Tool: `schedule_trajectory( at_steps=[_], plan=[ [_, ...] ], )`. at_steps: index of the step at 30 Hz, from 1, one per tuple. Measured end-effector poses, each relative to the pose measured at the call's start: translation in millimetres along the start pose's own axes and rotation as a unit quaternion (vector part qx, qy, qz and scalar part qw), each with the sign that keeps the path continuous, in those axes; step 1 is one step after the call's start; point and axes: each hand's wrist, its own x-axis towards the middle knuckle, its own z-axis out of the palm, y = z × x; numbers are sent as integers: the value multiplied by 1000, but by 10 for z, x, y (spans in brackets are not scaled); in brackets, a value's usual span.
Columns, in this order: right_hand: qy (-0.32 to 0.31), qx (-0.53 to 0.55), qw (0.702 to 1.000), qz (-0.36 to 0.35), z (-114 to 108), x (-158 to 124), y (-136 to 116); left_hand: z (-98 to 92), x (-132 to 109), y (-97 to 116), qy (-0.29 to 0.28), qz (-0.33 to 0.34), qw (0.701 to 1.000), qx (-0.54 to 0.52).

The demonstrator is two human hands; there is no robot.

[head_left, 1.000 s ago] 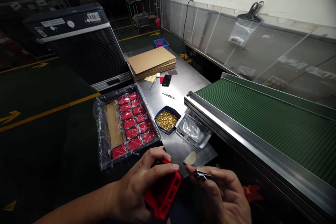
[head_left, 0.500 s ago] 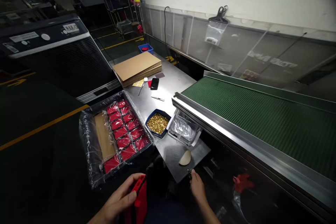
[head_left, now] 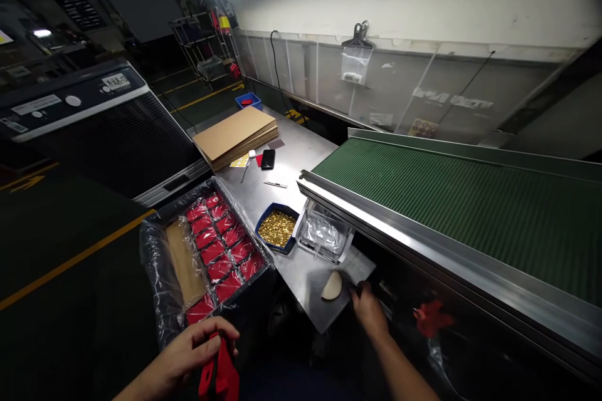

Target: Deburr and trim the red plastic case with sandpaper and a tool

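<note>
Red part [head_left: 220, 374], a plastic piece, sits low in the view, gripped in the left hand [head_left: 190, 354], whose fingers curl over its top edge; its lower end is cut off by the frame. The left forearm enters from the bottom left, bent inward toward the body. The right hand [head_left: 371, 312] reaches forward from the bottom centre to the near corner of the steel table [head_left: 305, 156], fingers drawn together beside a pale half-round pad [head_left: 332, 286]; whether they pinch anything is too dark to tell. On the table lie a blue tray of brass bits [head_left: 276, 228] and a clear bag [head_left: 323, 235]. A plastic-lined box of red parts [head_left: 214, 244] stands left of the table. A green conveyor [head_left: 470, 207] runs to the right. Below the conveyor a red shape [head_left: 427, 317] is lost in shadow.
</note>
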Motion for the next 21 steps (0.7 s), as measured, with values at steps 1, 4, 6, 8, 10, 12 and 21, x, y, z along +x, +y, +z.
schedule_trajectory(
  at_steps=[1,4,6,8,10,12,21],
  plan=[
    [1,2,1000,-6,-10,-1,17,-81,15,-3,9,9,997,71],
    [6,19,1000,-2,-3,-26,77,-305,67,-78,54,52,973,217],
    [2,42,999,14,29,-65,104,-416,114,-187,75,63,973,211],
    [1,82,996,27,76,-125,101,-487,168,-315,77,63,980,170],
    [-6,135,990,46,131,-206,55,-518,219,-428,69,57,988,127],
    [-35,196,977,74,180,-304,-33,-507,260,-508,58,51,993,94],
    [-234,413,873,114,63,-753,-782,-113,386,-618,-130,-32,947,-293]
  ],
)
